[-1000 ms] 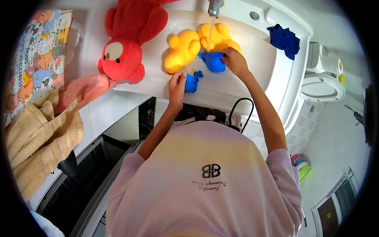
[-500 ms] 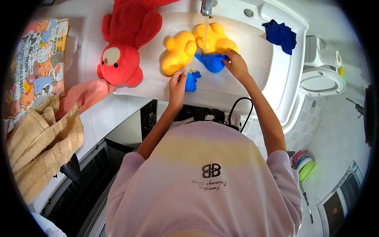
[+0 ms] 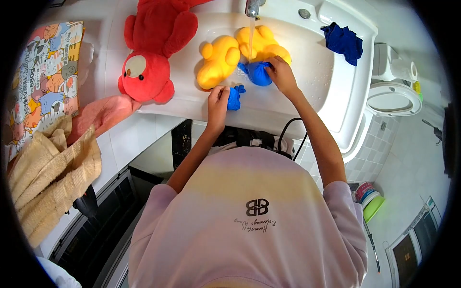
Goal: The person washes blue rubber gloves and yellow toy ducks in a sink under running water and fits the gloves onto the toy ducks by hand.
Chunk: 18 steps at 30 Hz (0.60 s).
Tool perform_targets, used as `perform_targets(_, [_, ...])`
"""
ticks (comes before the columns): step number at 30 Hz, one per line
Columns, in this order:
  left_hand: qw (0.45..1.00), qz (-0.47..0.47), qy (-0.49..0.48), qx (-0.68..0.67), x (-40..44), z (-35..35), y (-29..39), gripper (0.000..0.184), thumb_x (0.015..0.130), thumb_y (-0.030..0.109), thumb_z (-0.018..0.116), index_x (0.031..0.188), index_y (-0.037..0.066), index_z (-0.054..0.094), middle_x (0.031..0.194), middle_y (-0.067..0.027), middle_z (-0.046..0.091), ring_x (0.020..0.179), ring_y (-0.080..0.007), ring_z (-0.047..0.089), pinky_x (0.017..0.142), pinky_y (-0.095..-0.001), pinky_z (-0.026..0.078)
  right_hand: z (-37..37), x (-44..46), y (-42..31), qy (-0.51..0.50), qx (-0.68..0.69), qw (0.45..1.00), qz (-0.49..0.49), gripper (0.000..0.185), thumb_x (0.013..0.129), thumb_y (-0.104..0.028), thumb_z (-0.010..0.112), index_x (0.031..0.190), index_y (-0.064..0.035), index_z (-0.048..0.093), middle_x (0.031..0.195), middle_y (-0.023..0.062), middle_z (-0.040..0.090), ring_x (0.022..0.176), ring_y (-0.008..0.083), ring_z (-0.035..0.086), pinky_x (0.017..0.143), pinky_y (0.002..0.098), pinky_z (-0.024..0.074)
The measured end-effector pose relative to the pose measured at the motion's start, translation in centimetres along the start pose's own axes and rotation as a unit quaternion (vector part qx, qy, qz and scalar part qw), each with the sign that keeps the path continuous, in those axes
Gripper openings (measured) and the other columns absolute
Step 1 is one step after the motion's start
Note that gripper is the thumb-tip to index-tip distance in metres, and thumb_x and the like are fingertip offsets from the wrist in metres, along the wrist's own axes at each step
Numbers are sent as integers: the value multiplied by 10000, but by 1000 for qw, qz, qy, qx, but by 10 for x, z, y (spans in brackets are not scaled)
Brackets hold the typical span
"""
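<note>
Water runs from the tap (image 3: 252,8) into the white sink (image 3: 312,62). My right hand (image 3: 282,76) is closed on the right side of a wet blue cloth (image 3: 260,74), which bulges below the stream. Near the sink's front rim, my left hand (image 3: 218,102) pinches a smaller bunched blue piece (image 3: 234,99). Whether the two blue parts are joined is hidden. One yellow toy (image 3: 218,62) lies in the basin above my left hand. Another yellow toy (image 3: 263,43) sits behind the blue cloth, beside the stream.
A red plush bear (image 3: 149,77) lies on the sink's left edge. Left of it are a pink cloth (image 3: 103,115), a tan towel (image 3: 57,168) and a patterned package (image 3: 48,81). A dark blue cloth (image 3: 343,43) hangs on the right rim. A toilet (image 3: 393,101) stands farther right.
The view has shifted slightly. My right hand has risen a little with the blue cloth, which looks rounder and more gathered. My left hand keeps its hold, nearly still.
</note>
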<state>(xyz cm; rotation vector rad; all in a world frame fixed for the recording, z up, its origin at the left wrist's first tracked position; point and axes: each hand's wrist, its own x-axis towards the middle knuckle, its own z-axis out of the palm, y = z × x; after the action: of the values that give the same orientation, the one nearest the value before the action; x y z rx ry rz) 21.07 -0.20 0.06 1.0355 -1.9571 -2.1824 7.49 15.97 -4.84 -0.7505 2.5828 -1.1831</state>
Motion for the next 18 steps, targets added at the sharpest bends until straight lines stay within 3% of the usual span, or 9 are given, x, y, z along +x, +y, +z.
perform_targets(18, [1000,-12,2,-7,0,2,2,152,828,170,475,820,21,500,735,-3,489,677,-57,456,621,-189,382,-6,-5,2,-44,21,999,19,310,685,-26,576,987,-47,510,901,112,475,759,223,517,703,291,432])
